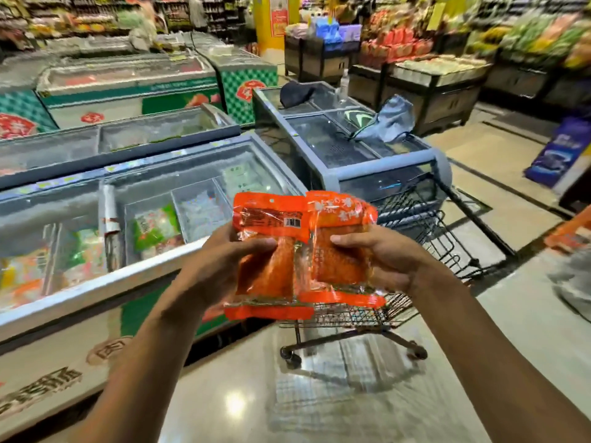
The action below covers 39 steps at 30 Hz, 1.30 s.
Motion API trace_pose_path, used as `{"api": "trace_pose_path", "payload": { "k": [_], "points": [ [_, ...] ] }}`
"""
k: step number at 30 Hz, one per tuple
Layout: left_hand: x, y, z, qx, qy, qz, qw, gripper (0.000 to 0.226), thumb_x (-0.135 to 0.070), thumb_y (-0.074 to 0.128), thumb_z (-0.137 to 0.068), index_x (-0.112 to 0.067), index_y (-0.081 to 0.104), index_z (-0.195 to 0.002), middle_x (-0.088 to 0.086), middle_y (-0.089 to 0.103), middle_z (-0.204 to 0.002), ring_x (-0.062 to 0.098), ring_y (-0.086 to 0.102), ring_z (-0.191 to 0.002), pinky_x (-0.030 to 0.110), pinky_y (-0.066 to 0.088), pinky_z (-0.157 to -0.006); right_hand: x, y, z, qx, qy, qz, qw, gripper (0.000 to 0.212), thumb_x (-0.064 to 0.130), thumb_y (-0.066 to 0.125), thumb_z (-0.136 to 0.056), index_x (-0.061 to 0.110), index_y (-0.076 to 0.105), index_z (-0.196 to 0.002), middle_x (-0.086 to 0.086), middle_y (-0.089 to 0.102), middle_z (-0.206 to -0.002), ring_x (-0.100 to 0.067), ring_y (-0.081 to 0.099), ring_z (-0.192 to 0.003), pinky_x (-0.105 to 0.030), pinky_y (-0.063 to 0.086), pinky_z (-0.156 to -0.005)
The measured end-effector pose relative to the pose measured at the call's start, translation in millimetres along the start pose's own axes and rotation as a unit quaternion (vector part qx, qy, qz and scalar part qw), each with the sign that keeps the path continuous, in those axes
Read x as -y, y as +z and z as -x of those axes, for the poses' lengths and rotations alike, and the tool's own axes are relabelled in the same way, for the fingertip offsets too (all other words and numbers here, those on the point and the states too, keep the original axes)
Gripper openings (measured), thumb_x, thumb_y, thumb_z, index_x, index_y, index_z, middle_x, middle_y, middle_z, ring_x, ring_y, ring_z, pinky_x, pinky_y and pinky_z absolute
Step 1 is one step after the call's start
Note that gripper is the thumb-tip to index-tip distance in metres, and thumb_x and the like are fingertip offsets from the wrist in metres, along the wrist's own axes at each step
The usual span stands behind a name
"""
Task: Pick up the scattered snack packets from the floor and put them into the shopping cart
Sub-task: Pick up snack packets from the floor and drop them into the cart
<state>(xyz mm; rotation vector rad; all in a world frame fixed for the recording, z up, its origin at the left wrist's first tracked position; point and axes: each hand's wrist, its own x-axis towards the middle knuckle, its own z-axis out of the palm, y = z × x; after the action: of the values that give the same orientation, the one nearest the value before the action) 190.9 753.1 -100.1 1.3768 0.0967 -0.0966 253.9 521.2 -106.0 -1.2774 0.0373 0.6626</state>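
You've got two orange snack packets up in front of you, one in each hand, held side by side and overlapping a bit in the middle. Your left hand (224,266) grips the left packet (267,251), thumb curled over the front and the other fingers tucked behind it; that one shows its back, with the barcode near the top. Your right hand (380,260) grips the right packet (342,244) the same way, thumb across the front, fingers wrapped round behind. That one faces you with pale lettering along the top.

The shopping cart (415,225) is right behind the packets, so both are held up in front of its black wire basket, not inside it yet. The near rim of the basket shows just under the packets, and the cart's wheels sit on the shiny tiled floor (256,394) below that.

Left of the cart there's a long chest freezer (134,219) with sliding glass lids and frozen packs inside. Beyond the cart sits a grey freezer (351,145) with a bluish bag lying on top. Far right of the cart, something orange (569,235) lies low at the frame edge, too blurred to say what it is.
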Motion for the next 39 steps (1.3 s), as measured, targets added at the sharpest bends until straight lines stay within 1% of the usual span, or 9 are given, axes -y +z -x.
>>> {"api": "trace_pose_path", "payload": {
  "k": [4,10,14,18,22,26,29,34,39],
  "points": [
    [7.9,44.0,-79.6,0.01,-0.017,0.009,1.0,0.017,0.006,0.066,-0.081,-0.009,0.063,-0.087,0.0,0.068,-0.068,0.008,0.065,-0.058,0.016,0.052,-0.055,29.3,-73.2,-48.8,-0.017,-0.012,0.005,1.0,0.041,-0.002,0.063,-0.087,-0.001,0.061,-0.128,-0.025,0.063,-0.128,-0.038,0.061,-0.12,-0.06,0.046,-0.102],
    [22.6,97.9,-188.8,-0.002,-0.042,0.012,0.999,0.022,-0.001,0.076,-0.078,-0.015,0.062,-0.087,-0.002,0.064,-0.066,0.006,0.06,-0.054,0.014,0.046,-0.048,71.4,-172.8,-120.2,-0.014,0.003,0.011,1.0,0.039,-0.001,0.068,-0.084,-0.002,0.064,-0.123,-0.021,0.069,-0.119,-0.034,0.067,-0.111,-0.058,0.049,-0.099],
    [38.8,118.1,-250.5,0.007,-0.05,0.021,0.999,0.021,0.008,0.065,-0.087,-0.005,0.061,-0.103,0.002,0.072,-0.076,0.011,0.07,-0.065,0.018,0.056,-0.06,93.3,-229.0,-165.1,-0.022,0.019,0.012,1.0,0.046,0.002,0.07,-0.085,-0.005,0.058,-0.129,-0.022,0.063,-0.129,-0.036,0.059,-0.123,-0.057,0.049,-0.101],
    [62.5,124.8,-321.5,0.005,-0.062,0.032,0.998,0.021,0.009,0.065,-0.084,-0.009,0.063,-0.095,0.001,0.074,-0.075,0.012,0.071,-0.067,0.021,0.059,-0.065,104.9,-273.1,-217.5,-0.032,0.036,0.002,0.999,0.059,0.006,0.078,-0.076,-0.006,0.057,-0.129,-0.024,0.059,-0.134,-0.038,0.056,-0.127,-0.06,0.043,-0.105],
    [102.4,122.4,-396.4,0.008,-0.084,0.039,0.996,0.021,0.01,0.064,-0.086,-0.006,0.064,-0.099,0.003,0.075,-0.079,0.014,0.071,-0.069,0.024,0.059,-0.067,104.0,-306.8,-274.3,-0.048,0.044,-0.012,0.998,0.038,0.002,0.072,-0.076,0.0,0.067,-0.114,-0.019,0.067,-0.116,-0.031,0.064,-0.108,-0.055,0.051,-0.097],
    [151.9,113.8,-463.3,0.015,-0.112,0.048,0.992,0.026,0.014,0.061,-0.086,-0.005,0.064,-0.103,0.005,0.076,-0.084,0.015,0.072,-0.072,0.025,0.059,-0.069,86.4,-339.5,-345.0,-0.067,0.066,-0.016,0.995,0.022,0.001,0.069,-0.075,0.006,0.071,-0.096,-0.007,0.074,-0.088,-0.016,0.071,-0.074,-0.043,0.059,-0.082],
    [192.3,103.0,-503.0,0.002,-0.136,0.051,0.989,0.028,0.015,0.064,-0.084,-0.005,0.064,-0.104,0.007,0.077,-0.089,0.017,0.073,-0.076,0.027,0.06,-0.073,59.3,-366.4,-397.1,-0.079,0.111,-0.031,0.99,0.019,-0.003,0.066,-0.082,0.003,0.07,-0.099,-0.009,0.075,-0.087,-0.018,0.073,-0.074,-0.042,0.061,-0.078],
    [261.6,88.8,-548.4,-0.032,-0.195,0.053,0.979,0.037,0.001,0.072,-0.07,-0.005,0.065,-0.105,0.008,0.077,-0.091,0.017,0.072,-0.076,0.027,0.059,-0.071,-4.2,-407.1,-465.0,-0.086,0.21,-0.068,0.971,0.049,-0.004,0.07,-0.076,-0.007,0.06,-0.124,-0.018,0.074,-0.096,-0.025,0.074,-0.077,-0.044,0.062,-0.076],
    [343.9,77.1,-576.6,-0.069,-0.257,0.037,0.963,0.035,-0.003,0.074,-0.066,-0.009,0.064,-0.099,0.005,0.077,-0.085,0.02,0.072,-0.078,0.032,0.059,-0.076,-75.9,-440.9,-520.8,-0.086,0.276,-0.058,0.955,0.026,-0.007,0.063,-0.086,-0.003,0.065,-0.112,-0.02,0.073,-0.099,-0.028,0.074,-0.08,-0.045,0.062,-0.077]
  ]
}}
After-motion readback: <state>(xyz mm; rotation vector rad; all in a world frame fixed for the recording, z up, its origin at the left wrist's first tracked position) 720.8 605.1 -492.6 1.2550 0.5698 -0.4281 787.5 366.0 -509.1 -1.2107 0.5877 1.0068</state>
